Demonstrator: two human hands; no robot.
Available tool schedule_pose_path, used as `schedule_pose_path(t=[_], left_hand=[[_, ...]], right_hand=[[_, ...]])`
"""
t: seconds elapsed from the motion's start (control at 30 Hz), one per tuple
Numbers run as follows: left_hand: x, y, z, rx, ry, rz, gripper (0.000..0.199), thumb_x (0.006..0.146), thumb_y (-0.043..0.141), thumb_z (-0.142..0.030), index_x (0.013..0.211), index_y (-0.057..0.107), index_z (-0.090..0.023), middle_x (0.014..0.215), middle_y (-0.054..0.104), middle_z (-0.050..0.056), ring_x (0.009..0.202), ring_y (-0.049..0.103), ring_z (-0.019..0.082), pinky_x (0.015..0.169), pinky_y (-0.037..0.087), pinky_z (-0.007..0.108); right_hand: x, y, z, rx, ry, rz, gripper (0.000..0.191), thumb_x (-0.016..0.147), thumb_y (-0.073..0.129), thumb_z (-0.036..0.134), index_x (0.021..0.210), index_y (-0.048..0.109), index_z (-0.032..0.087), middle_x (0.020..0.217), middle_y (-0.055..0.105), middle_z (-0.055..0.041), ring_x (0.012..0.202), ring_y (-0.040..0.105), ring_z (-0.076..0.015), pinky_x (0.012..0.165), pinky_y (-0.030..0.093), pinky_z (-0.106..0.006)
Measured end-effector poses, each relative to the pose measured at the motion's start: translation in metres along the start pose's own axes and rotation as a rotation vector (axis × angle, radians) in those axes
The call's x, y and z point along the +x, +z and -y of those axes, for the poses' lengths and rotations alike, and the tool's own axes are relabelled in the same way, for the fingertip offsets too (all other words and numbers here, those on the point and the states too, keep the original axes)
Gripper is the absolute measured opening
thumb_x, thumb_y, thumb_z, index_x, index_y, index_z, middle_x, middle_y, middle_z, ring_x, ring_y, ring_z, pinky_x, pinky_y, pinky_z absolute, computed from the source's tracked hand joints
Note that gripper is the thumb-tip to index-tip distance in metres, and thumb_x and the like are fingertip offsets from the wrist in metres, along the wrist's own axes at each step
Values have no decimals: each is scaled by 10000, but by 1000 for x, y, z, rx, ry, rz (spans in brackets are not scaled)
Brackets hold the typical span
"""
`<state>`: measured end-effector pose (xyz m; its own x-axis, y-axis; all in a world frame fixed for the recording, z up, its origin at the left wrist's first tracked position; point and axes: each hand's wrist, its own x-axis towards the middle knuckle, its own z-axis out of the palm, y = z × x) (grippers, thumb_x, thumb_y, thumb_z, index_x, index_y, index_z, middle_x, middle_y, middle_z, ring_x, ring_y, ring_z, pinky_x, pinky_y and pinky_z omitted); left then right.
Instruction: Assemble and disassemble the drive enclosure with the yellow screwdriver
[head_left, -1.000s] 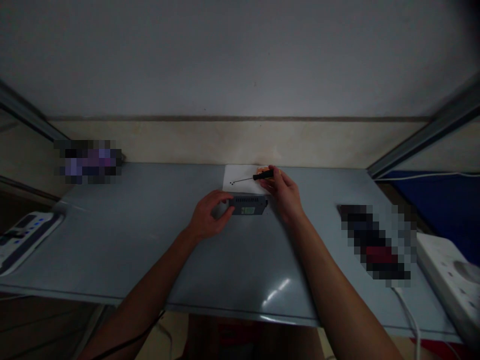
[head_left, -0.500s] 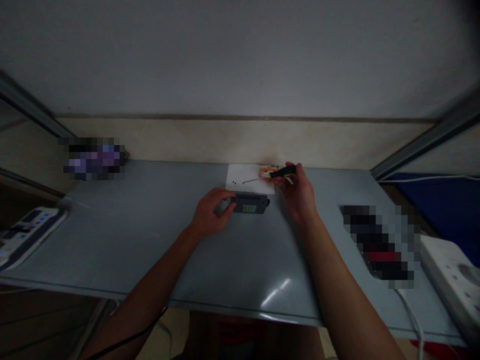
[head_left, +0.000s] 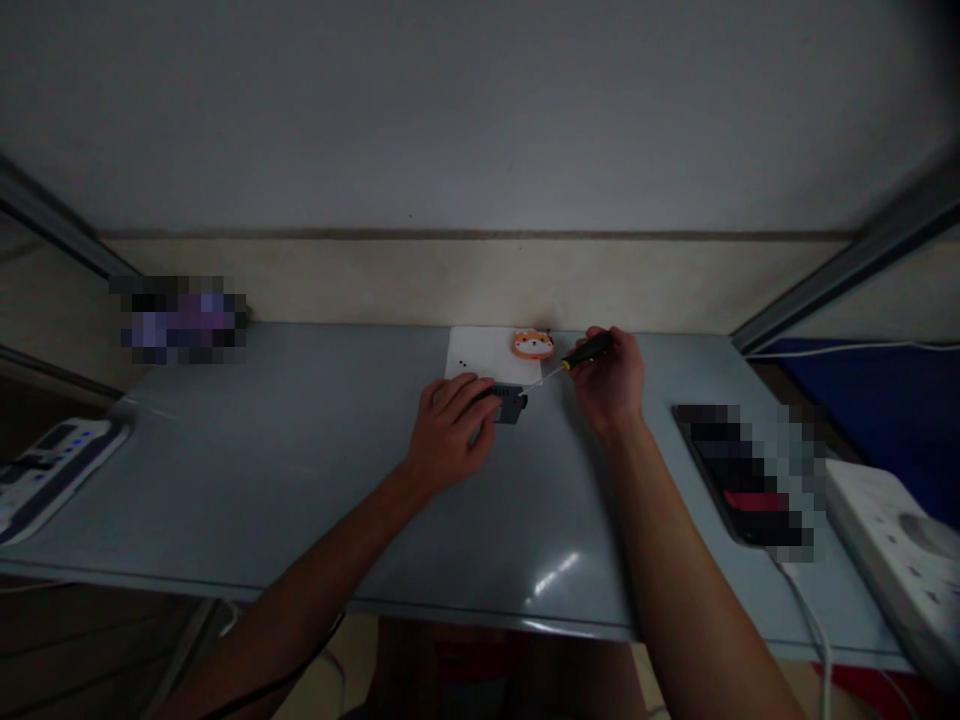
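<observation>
While bent over the left part of a small grey box (head_left: 513, 408), pinching it between fingers on top and thumb on the near side: left hand (head_left: 450, 430), touching. Small grey box: resting on the desk (head_left: 480, 560), long axis running left to right; left part hidden under the grip, right part bare, dark knob (head_left: 524, 401) at the right end. Meeting the bare part, or stopped just short of it: tip of a screwdriver (head_left: 589, 350), contact too small to tell; thin shaft slanting down to the left from a dark handle. Right hand (head_left: 611, 380): apart from the small grey box, off to its right and slightly farther out, fingers pinching the handle. From this grip, small grey box to the left and a little nearer; left hand closer to it, right hand linked only by the shaft. Just beyond: white paper (head_left: 472, 345), bearing dark specks (head_left: 462, 363) toward its left side and an orange trinket (head_left: 533, 345) with an animal face at its right. Farthest: pale wall (head_left: 375, 285).
</observation>
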<state>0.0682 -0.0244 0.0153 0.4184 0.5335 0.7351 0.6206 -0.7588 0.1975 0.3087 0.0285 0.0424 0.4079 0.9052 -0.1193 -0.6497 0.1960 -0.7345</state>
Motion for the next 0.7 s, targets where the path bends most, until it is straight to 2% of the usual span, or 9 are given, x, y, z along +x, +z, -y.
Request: schedule_pose_path(t=[0.07, 0.23, 0.43, 0.7], left_hand=[[-1, 3, -4, 24, 21, 16, 292, 951, 619, -136, 1223, 648, -239, 1320, 726, 82, 1251, 647, 273, 1095, 385, 485], [-5, 6, -4, 59, 27, 20, 278, 961, 615, -135, 1224, 647, -220, 1332, 724, 95, 1251, 653, 262, 1111, 358, 473], [-6, 7, -3, 103, 31, 17, 259, 969, 616, -155, 1217, 660, -215, 1334, 724, 94, 1270, 645, 242, 1129, 344, 445], [-6, 7, -3, 91, 34, 27, 262, 977, 603, -144, 1228, 649, -205, 1343, 717, 103, 1276, 638, 243, 1117, 347, 449]], right_hand=[[0, 1, -1, 6, 18, 1, 139, 854, 672, 358, 776, 653, 245, 733, 640, 39, 637, 579, -108, 603, 533, -239], [-2, 4, -2, 5, 71, 3, 178, 881, 642, 354, 759, 658, 226, 653, 582, 40, 573, 551, -102, 518, 475, -227], [-4, 6, -2, 24, 72, -4, 220, 920, 557, 325, 760, 656, 210, 657, 581, 38, 529, 528, -83, 504, 449, -221], [-5, 7, -2, 40, 78, -11, 226, 926, 559, 321, 750, 644, 208, 654, 573, 34, 551, 537, -90, 520, 473, -211]])
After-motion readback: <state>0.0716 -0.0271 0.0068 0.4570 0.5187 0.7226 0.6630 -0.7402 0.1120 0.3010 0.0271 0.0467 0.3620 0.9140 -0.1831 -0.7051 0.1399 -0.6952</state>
